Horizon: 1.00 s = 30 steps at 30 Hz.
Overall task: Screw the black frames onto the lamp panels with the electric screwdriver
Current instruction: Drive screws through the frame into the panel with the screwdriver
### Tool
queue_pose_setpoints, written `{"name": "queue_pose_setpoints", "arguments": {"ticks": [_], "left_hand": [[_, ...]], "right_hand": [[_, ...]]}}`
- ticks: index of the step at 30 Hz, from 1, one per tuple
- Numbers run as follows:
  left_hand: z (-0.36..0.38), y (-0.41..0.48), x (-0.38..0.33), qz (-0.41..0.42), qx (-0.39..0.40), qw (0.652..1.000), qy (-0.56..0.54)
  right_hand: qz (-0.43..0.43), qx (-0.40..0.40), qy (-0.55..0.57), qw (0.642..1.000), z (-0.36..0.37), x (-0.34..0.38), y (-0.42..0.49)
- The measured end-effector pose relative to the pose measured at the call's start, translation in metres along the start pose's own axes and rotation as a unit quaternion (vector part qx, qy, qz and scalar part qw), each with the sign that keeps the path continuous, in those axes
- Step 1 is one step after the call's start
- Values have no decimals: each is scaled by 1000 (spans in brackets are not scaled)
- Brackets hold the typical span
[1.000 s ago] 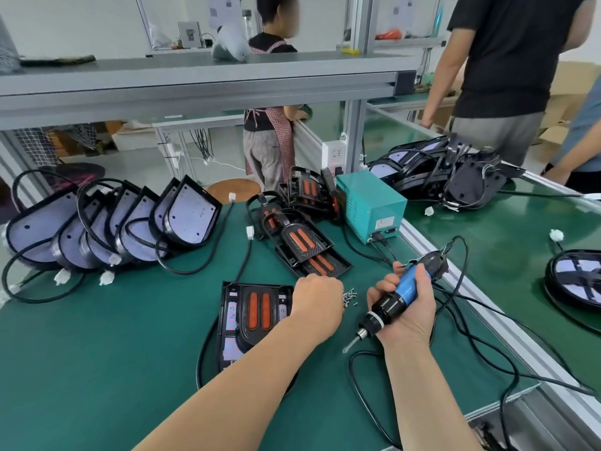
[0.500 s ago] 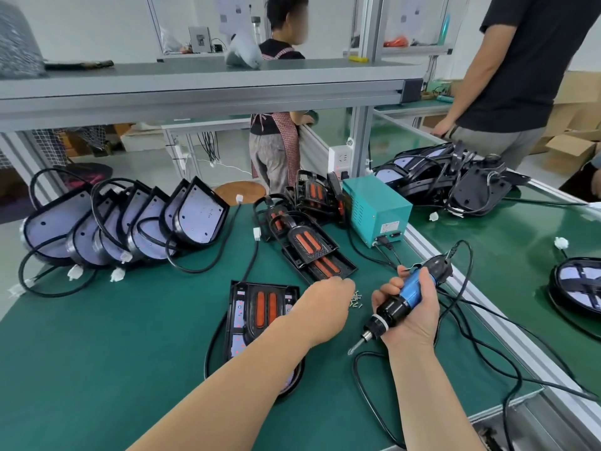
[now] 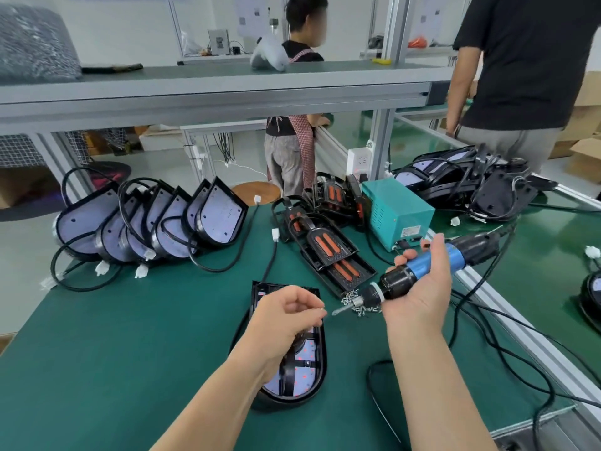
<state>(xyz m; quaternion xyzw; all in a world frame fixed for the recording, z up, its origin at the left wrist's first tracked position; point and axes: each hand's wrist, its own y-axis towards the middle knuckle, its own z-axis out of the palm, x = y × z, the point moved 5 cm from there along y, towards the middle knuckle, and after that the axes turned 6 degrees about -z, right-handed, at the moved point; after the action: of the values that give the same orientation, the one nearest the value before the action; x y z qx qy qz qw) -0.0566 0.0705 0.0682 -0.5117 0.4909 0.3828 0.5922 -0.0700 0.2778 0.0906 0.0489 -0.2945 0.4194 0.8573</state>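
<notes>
Finds one lamp panel (image 3: 305, 356) with black frame (image 3: 287, 374) seated, at 6 o'clock on the counter (image 3: 130, 336), beneath the left hand (image 3: 286, 317), fingertips pinched on a single screw (image 3: 321, 309). Notes the right hand (image 3: 419, 297) at 3 o'clock wrapped round the electric screwdriver (image 3: 426, 263), bit aimed at that screw. Judges fastening here unfinished; cannot tell how many screws are in. Counts about six bare panels (image 3: 224, 213) at 10 o'clock, one loose stack of frames (image 3: 328, 249) at 12 o'clock, number unclear, and one screw pile (image 3: 353, 299).
</notes>
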Motion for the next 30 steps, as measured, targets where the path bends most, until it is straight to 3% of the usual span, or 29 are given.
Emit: {"name": "queue_pose_setpoints", "arguments": {"ticks": [9, 30], "left_hand": [[-9, -12, -7, 35, 29, 997, -66], [-27, -22, -10, 56, 18, 996, -69]], "right_hand": [[-99, 47, -36, 993, 37, 4, -23], [-83, 59, -77, 992, 48, -9, -38]]}}
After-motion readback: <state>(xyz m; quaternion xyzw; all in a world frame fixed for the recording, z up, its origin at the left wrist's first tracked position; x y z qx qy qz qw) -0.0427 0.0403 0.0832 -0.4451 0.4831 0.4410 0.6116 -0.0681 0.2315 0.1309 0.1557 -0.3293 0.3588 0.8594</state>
